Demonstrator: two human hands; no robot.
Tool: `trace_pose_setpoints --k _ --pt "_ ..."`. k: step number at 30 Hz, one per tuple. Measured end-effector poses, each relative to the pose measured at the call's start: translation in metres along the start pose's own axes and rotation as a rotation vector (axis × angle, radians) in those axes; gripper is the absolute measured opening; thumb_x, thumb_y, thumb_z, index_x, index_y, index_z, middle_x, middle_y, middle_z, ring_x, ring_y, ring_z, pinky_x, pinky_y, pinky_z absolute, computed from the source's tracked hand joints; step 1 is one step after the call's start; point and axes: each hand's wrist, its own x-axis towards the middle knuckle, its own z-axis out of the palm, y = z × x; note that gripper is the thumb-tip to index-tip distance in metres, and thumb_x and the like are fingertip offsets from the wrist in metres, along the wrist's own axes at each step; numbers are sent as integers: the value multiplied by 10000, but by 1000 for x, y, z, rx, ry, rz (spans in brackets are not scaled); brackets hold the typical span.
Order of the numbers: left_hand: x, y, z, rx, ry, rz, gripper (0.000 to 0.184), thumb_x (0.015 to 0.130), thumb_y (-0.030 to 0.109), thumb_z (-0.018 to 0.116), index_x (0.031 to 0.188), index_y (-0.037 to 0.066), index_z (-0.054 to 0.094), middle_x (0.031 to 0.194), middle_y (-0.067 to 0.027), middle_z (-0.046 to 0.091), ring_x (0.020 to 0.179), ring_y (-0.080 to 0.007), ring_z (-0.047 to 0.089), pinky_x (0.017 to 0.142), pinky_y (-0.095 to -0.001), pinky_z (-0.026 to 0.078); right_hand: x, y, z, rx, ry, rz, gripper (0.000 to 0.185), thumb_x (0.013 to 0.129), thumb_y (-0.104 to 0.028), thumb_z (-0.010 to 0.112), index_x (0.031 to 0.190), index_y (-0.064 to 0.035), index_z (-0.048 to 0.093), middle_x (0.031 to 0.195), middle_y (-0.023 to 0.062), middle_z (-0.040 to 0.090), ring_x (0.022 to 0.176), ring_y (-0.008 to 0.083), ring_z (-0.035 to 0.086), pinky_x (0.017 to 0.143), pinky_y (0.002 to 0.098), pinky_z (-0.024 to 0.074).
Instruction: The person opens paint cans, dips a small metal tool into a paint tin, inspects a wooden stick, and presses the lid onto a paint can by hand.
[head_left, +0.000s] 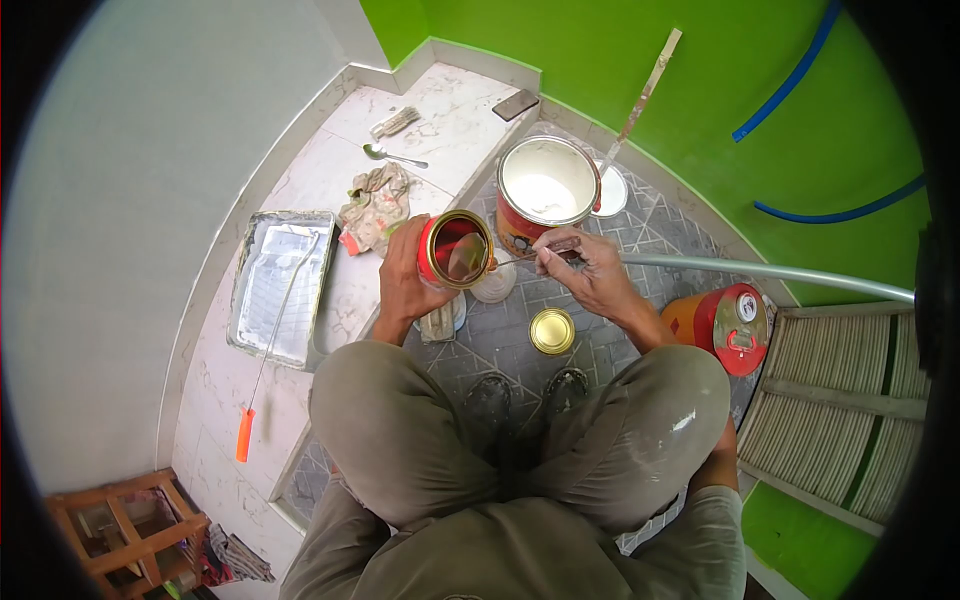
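My left hand (405, 280) is wrapped round the side of a small red can (437, 250), whose open top faces up and shows a dark reddish inside. From the right, my right hand (590, 268) pinches the handle of a thin tool (562, 246), and the tool's narrow end reaches the can's rim. Just beyond stands a large open bucket (548, 180) with white paint inside. A round gold lid (552, 331) lies on the grey patterned floor below my right hand.
A paint tray (283, 290) holds a roller with an orange handle (244, 435). A crumpled rag (377, 208), a spoon (396, 156) and a phone (515, 105) lie on the marble step. A red container (735, 325) stands right; a wooden frame (130, 530) is lower left.
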Motion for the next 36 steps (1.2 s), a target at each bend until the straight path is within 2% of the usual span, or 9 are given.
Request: trace_pose_setpoints --k 3,9,12,18,21,27,36 --pt "0 0 -2 25 -11 22 920 614 301 935 1393 14 537 1336 -216 610 1249 -419 594 1045 -481 516 0 6 1 -4 37 -15 174 1024 -114 682 1116 34 690 944 103 736 820 139 718 747 292 585" --pt "1 2 -3 41 -11 35 903 623 298 931 1386 10 541 1324 -216 613 1246 -421 595 1043 -485 517 -1 10 -1 26 74 -21 176 1032 -108 670 1140 30 683 967 98 733 855 136 713 762 283 587" --pt "0 2 -2 9 -7 8 917 578 278 959 1369 23 572 1354 -227 611 1261 -419 593 1063 -479 502 0 7 -3 16 63 -31 175 1035 -106 667 1149 27 681 983 94 734 870 133 711 770 279 589" --pt "0 0 0 15 -22 30 915 583 272 958 1372 18 573 1360 -231 610 1270 -421 591 1067 -480 500 2 7 -1 -100 92 -47 172 1022 -110 678 1123 29 689 976 108 743 843 152 726 757 296 593" --pt "2 3 -1 23 -18 43 912 594 260 913 1393 11 551 1354 -219 613 1267 -417 591 1061 -482 516 2 6 -3 -109 47 -42 177 1017 -116 684 1118 30 691 970 112 742 833 160 731 751 302 592" --pt "2 1 -2 41 -22 41 920 589 264 916 1395 14 551 1360 -217 610 1269 -419 588 1063 -484 513 -1 4 -1 40 56 21 162 1015 -102 688 1106 31 693 964 96 737 816 157 729 743 299 594" --pt "-2 1 0 19 4 20 922 596 285 932 1391 15 552 1357 -216 609 1262 -416 590 1056 -480 515 -1 3 -1 11 19 4 159 1031 -94 669 1131 29 685 970 93 729 854 124 717 759 280 592"
